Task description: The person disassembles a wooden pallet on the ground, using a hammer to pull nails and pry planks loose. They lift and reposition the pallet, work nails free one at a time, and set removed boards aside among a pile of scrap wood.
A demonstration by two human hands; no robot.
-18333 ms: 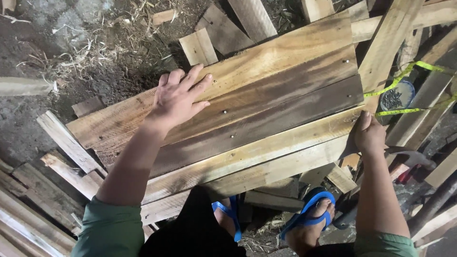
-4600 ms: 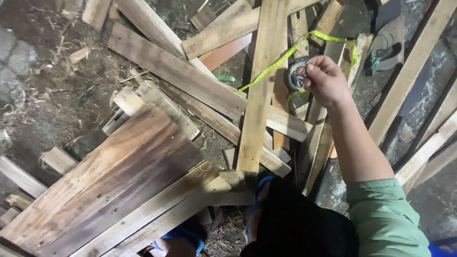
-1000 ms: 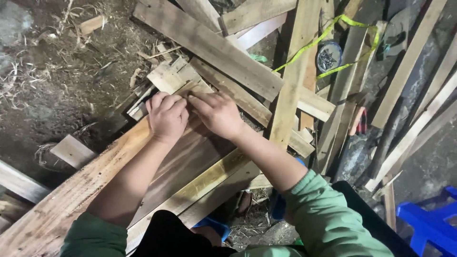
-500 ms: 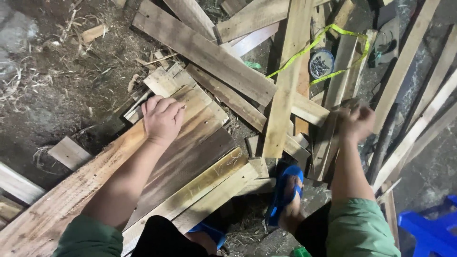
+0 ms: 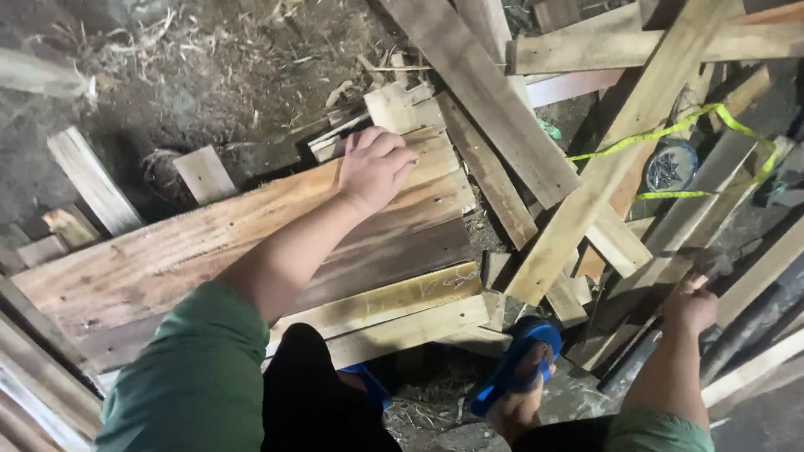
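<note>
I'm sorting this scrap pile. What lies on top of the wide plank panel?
The left hand rests on the plank panel near its far end, forearm stretched above it. A short wood block sits at that end. What is beneath the panel is hidden.

Crossed planks [image 5: 586,209] and a yellow strap [image 5: 670,138] crowded the space between the 2 hands, leaving open room only over the flat boards [image 5: 251,251] and the dirt ground [image 5: 209,67] beyond.
</note>
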